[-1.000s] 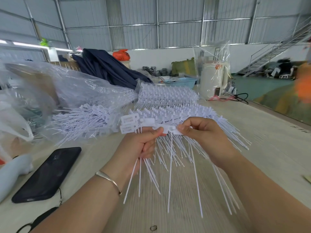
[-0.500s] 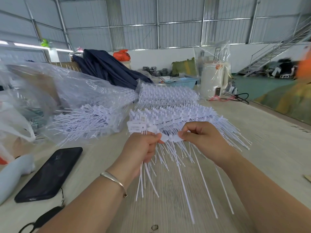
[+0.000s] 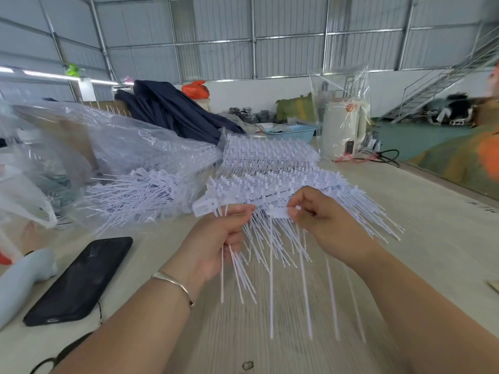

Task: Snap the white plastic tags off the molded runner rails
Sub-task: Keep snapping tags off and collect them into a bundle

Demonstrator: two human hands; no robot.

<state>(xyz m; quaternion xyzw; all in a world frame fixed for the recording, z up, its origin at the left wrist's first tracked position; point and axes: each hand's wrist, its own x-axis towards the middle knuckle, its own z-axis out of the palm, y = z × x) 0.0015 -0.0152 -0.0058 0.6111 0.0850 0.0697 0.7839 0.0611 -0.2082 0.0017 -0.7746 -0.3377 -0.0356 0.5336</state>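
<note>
- White tags [image 3: 208, 207] bunched in our left hand [image 3: 216, 238], stems hanging, just in front of the rail stack [image 3: 270, 182].
- Right hand [image 3: 321, 220] pinches the next tag [image 3: 279, 211] beside it.
- Mid-snap, we reckon; next comes a sharp twist off the rail.

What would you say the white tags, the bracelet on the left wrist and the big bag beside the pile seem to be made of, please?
White tags: moulded plastic, matte, going by their uniform white and thin straight tails. Bracelet: probably metal, a thin silvery band with a bright glint. Bag: thin clear plastic film, crinkled and glossy, its contents showing through.
</note>
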